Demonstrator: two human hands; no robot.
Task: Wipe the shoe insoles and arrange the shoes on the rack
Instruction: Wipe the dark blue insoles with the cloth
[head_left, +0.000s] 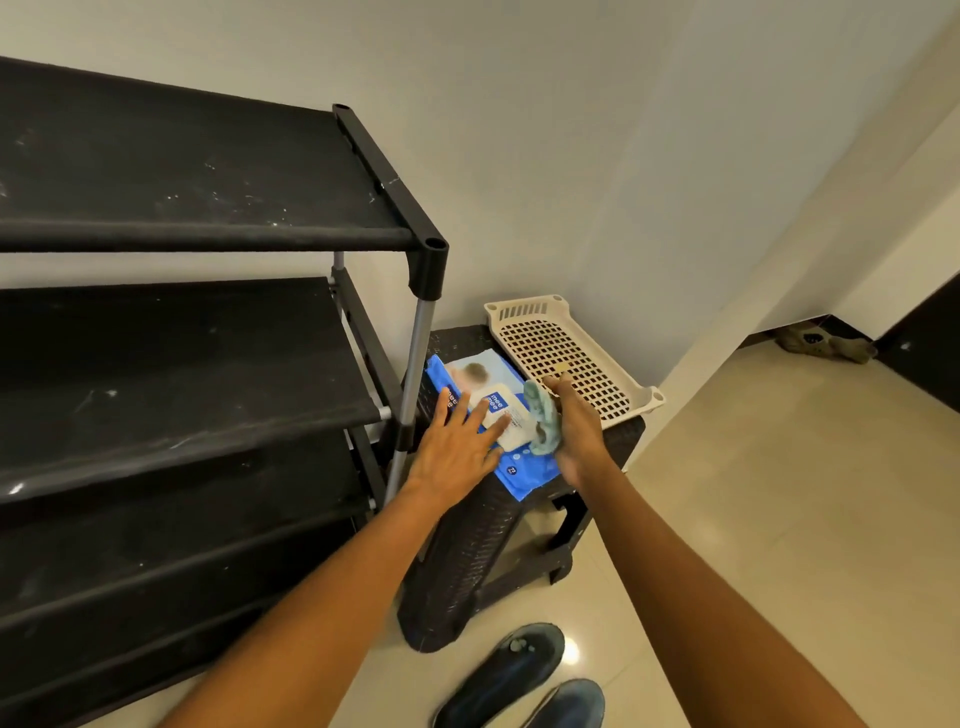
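Observation:
A blue and white pack of wet wipes (511, 470) lies on a dark woven stool (467, 561) beside the black shoe rack (197, 364). My left hand (457, 447) presses flat on the pack, fingers spread. My right hand (576, 431) holds a crumpled grey-green wipe (543, 418) just above the pack's right side. Two dark shoes (501, 675) stand on the floor below the stool; the right-hand shoe (569, 704) is partly cut off by the frame. The rack's shelves hold nothing visible.
A cream perforated plastic tray (566, 353) rests on the stool's far side against the wall. Pale tiled floor (753, 519) spreads to the right. An olive object (826, 343) lies on the floor far right, near a dark doorway.

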